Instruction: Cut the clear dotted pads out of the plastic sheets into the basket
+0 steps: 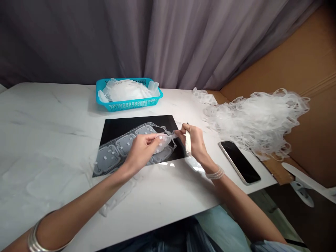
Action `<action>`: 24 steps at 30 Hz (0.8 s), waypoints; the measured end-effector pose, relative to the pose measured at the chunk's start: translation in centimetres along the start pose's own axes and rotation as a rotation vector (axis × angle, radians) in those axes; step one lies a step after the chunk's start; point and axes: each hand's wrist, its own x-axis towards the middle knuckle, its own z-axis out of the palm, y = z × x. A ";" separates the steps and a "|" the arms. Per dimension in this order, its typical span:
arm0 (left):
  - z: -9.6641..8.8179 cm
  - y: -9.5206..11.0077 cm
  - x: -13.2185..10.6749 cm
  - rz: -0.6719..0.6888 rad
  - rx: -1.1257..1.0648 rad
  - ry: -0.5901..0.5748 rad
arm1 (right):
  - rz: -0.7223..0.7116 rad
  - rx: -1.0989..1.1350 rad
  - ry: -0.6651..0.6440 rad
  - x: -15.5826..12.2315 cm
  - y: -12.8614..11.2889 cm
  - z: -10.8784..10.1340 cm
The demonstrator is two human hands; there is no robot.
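Observation:
Over a black mat (pixel 110 127), my left hand (pixel 141 148) pinches a small translucent, rubbery-looking piece (pixel 162 142) between thumb and fingers. This piece belongs to, or lies over, a clear moulded sheet (pixel 126 143) with several rounded panels and small raised bumps. My right hand (pixel 194 140) is closed around a slim white-handled tool (pixel 188 142), whose working end I cannot make out. Its thumb and fingertip also pinch a thin clear strip (pixel 173 134) at the sheet's right end, stretched between both hands.
A blue basket (pixel 128 105) filled with translucent pieces stands at the back. To the right rises a large heap of clear looped scraps (pixel 257 119), with a phone (pixel 239 162) in front. More clear sheets (pixel 47 182) lie at left on the white table (pixel 168 196).

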 end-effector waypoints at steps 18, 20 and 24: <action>-3.4 2.2 -0.1 -0.326 -0.738 0.119 | 0.266 0.817 -0.345 1.2 -3.8 1.9; -3.4 2.2 -0.2 -0.353 -0.753 0.103 | 0.296 0.853 -0.349 1.0 -3.6 2.7; -3.6 2.3 -0.2 -0.399 -0.769 0.077 | 0.283 0.841 -0.265 0.6 -3.4 3.2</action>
